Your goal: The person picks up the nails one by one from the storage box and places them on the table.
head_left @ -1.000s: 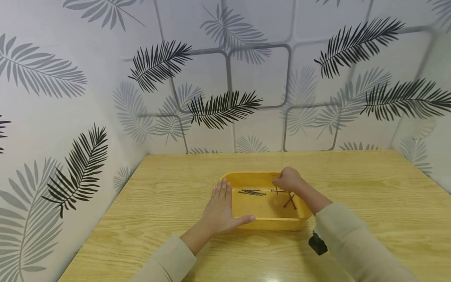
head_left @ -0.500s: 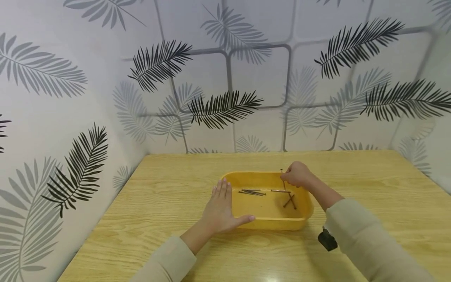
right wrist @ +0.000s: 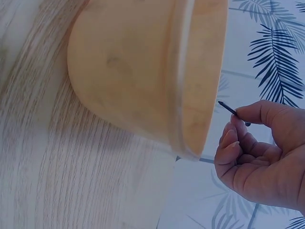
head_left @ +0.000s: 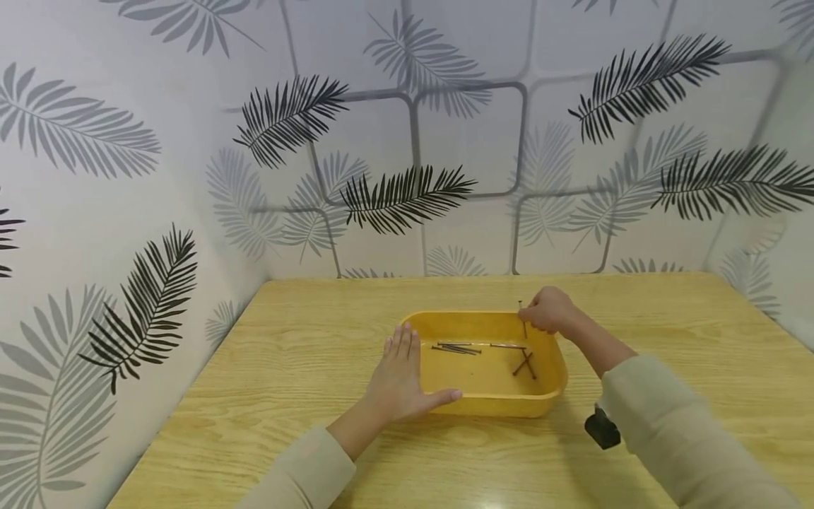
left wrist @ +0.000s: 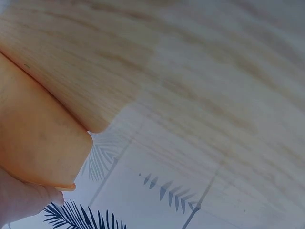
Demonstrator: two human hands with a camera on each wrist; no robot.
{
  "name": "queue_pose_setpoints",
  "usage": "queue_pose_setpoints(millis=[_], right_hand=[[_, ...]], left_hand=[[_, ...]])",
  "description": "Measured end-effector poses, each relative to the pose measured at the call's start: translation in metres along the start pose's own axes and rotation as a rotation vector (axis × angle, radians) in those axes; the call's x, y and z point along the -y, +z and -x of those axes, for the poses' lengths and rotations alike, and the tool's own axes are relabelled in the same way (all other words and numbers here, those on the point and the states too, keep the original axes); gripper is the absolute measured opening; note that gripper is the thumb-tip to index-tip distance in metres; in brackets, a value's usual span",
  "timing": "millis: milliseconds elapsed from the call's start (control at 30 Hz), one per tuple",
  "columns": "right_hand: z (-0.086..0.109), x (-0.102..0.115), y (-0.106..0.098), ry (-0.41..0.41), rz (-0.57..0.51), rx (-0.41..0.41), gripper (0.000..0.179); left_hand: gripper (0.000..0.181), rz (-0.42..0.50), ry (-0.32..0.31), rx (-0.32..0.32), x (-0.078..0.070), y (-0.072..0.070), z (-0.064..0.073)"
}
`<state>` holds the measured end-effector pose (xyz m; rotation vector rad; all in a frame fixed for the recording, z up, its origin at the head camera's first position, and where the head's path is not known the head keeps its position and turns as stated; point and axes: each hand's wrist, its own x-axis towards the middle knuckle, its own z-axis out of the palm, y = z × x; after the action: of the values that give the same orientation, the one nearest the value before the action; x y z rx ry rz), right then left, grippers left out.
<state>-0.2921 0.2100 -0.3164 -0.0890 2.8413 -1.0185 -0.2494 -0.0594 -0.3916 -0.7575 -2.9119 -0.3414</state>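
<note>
My right hand [head_left: 552,311] pinches a nail [head_left: 521,311] upright between thumb and finger, above the far right corner of a yellow plastic tray [head_left: 490,405]. In the right wrist view the nail [right wrist: 228,108] shows between the thumb and curled fingers, beside the tray's rim. My left hand [head_left: 400,382] rests with straight fingers along the tray's left rim, its thumb lying over the near edge. Inside the tray several nails [head_left: 456,348] lie bunched at the left, one nail [head_left: 506,346] lies further right, and two crossed nails [head_left: 524,364] lie near the right end.
The tray stands on a wood-grain table [head_left: 286,353]. Behind it and to the left rise walls with a leaf pattern [head_left: 407,198]. A small black object [head_left: 602,428] sits at the right wrist, below the sleeve.
My right hand has lifted the pinched nail up from inside the tray and moved it to the right, to the far right corner. My left hand has stayed in place.
</note>
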Motion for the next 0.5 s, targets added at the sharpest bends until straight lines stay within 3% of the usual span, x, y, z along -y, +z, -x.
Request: queue_pose_setpoints(millis=[500], right_hand=[[0.003,-0.019,-0.014,0.026,-0.003,-0.003,0.043]], left_hand=[[0.117,-0.001,-0.002,-0.006,0.001,0.003,-0.001]])
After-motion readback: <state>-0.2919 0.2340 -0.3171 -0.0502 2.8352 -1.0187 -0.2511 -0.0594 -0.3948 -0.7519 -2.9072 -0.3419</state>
